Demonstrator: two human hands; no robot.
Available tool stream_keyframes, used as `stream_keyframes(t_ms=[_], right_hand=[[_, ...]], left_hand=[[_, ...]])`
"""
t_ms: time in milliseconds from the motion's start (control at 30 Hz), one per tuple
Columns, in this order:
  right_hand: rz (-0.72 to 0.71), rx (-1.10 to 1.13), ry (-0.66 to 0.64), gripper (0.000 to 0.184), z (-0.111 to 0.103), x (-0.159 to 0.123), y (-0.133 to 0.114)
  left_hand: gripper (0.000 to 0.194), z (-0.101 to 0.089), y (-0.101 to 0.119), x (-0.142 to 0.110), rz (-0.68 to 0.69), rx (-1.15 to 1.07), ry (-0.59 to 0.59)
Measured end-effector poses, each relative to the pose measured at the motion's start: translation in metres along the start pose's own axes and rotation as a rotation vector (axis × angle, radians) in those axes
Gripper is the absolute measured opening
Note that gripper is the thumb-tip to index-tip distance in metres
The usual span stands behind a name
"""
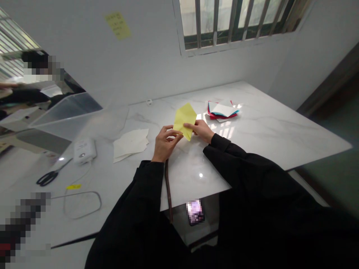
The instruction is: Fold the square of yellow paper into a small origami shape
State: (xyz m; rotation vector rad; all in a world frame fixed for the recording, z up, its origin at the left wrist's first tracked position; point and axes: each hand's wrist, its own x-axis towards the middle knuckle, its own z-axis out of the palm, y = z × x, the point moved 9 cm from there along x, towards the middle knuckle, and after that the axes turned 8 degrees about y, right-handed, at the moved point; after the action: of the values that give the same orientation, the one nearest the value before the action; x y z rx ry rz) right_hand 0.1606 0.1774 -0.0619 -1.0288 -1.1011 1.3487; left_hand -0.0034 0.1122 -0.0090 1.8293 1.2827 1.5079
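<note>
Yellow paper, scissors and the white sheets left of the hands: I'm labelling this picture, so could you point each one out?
Yellow paper (pixel 184 116): head view, on its face above the thumbs.
Scissors (pixel 57 172): head view, where handles meet blades.
White sheets (pixel 131 144): head view, middle of the top sheet.

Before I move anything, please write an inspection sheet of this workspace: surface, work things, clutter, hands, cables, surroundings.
Surface: white, glossy marble-patterned table.
Work things: yellow paper, creased; white sheets to its left; red, blue and white papers to its right.
Clutter: black-handled scissors and white device at left; brown stick crossing the near edge.
Hands: left hand pinches the yellow paper's lower left edge; right hand grips its right side.
Cables: thin grey cable, looped at left.
Surroundings: wall with yellow note and barred window; another person at far left.
</note>
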Motion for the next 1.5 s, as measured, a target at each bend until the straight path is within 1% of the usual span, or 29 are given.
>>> stream_keyframes(t_ms=[200, 267, 367, 433, 533, 633, 733, 800, 900, 967, 1133, 1300, 1500], right_hand=[[0.002, -0.024, -0.090, 0.045, 0.012, -0.003, 0.009], [-0.003, -0.022, -0.103, 0.049, 0.015, -0.004, 0.009], [0.007, -0.039, -0.111, 0.052, 0.018, -0.006, 0.011], [0.006, -0.056, -0.112, 0.052, 0.020, -0.008, 0.010], [-0.012, -0.083, -0.123, 0.051, 0.022, -0.010, 0.007], [-0.010, -0.086, -0.137, 0.052, 0.024, -0.013, 0.005], [0.014, -0.062, -0.152, 0.051, 0.025, -0.014, 0.004], [0.015, -0.056, -0.147, 0.046, 0.024, -0.014, 0.003], [-0.009, -0.084, -0.121, 0.038, 0.019, -0.012, 0.000], [-0.029, -0.108, -0.111, 0.036, 0.018, -0.011, -0.001], [-0.048, -0.128, -0.105, 0.037, 0.016, -0.011, -0.003], [-0.044, -0.123, -0.105, 0.036, 0.017, -0.013, -0.005], [-0.055, -0.136, -0.116, 0.040, 0.018, -0.013, -0.006]], left_hand=[[0.040, -0.010, -0.020, 0.004, -0.162, -0.127, 0.130], [0.040, -0.009, -0.022, 0.004, -0.194, -0.167, 0.126], [0.042, -0.007, -0.016, 0.004, -0.174, -0.188, 0.113], [0.053, -0.007, -0.014, 0.003, -0.156, -0.196, 0.113], [0.076, -0.005, -0.019, 0.002, -0.172, -0.213, 0.101], [0.084, -0.005, -0.029, 0.002, -0.208, -0.231, 0.101], [0.086, -0.006, -0.035, 0.002, -0.242, -0.245, 0.113], [0.086, -0.007, -0.036, 0.002, -0.257, -0.255, 0.122], [0.085, -0.007, -0.038, 0.002, -0.283, -0.282, 0.124], [0.081, -0.004, -0.038, 0.001, -0.303, -0.304, 0.102], [0.061, 0.002, -0.037, 0.000, -0.302, -0.339, 0.044], [0.060, 0.002, -0.039, -0.001, -0.333, -0.345, 0.066], [0.059, 0.000, -0.039, 0.000, -0.329, -0.343, 0.089]])
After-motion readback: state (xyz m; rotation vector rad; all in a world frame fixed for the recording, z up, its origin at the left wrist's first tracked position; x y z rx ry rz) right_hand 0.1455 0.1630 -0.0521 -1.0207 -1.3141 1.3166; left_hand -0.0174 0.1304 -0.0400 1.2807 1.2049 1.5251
